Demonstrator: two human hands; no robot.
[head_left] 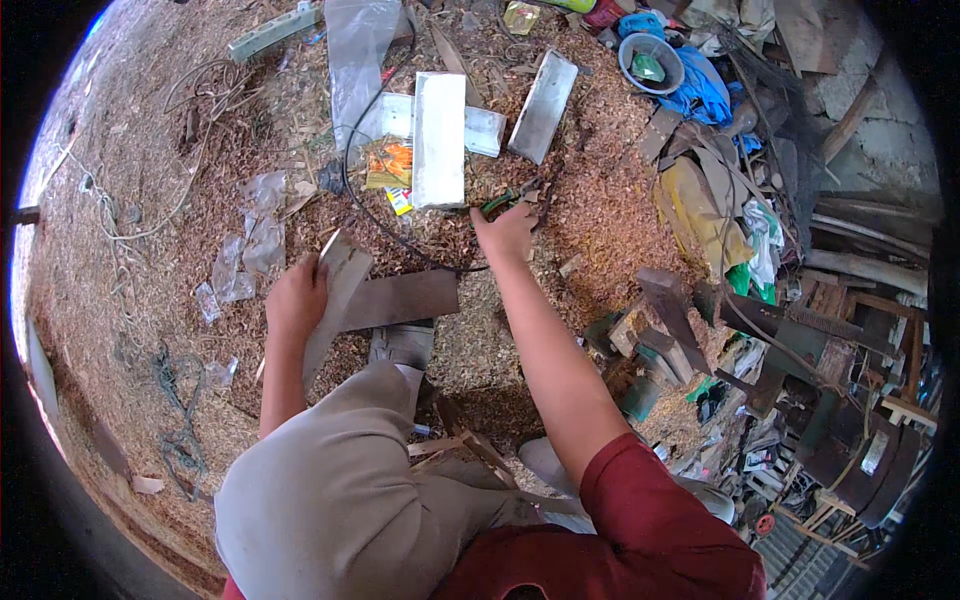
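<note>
My left hand (297, 302) is closed around the edge of a pale wooden board (342, 283), which stands tilted beside my knee. A darker brown board (405, 300) lies behind it, near my shoe. Farther forward, my right hand (507, 236) reaches down to the ground just below a whitish rectangular block (439, 140). Its fingers are curled at a small dark and green item (497, 204), mostly hidden, whose kind I cannot make out. The whitish block lies across another pale piece (484, 131).
Wood shavings cover the ground. A black cord (352, 195) loops between my hands. Another pale block (543, 106) lies at the upper right of the stacked ones. Clear plastic (262, 222) lies left; a bucket (650, 63), scrap and wooden pieces (672, 310) crowd the right.
</note>
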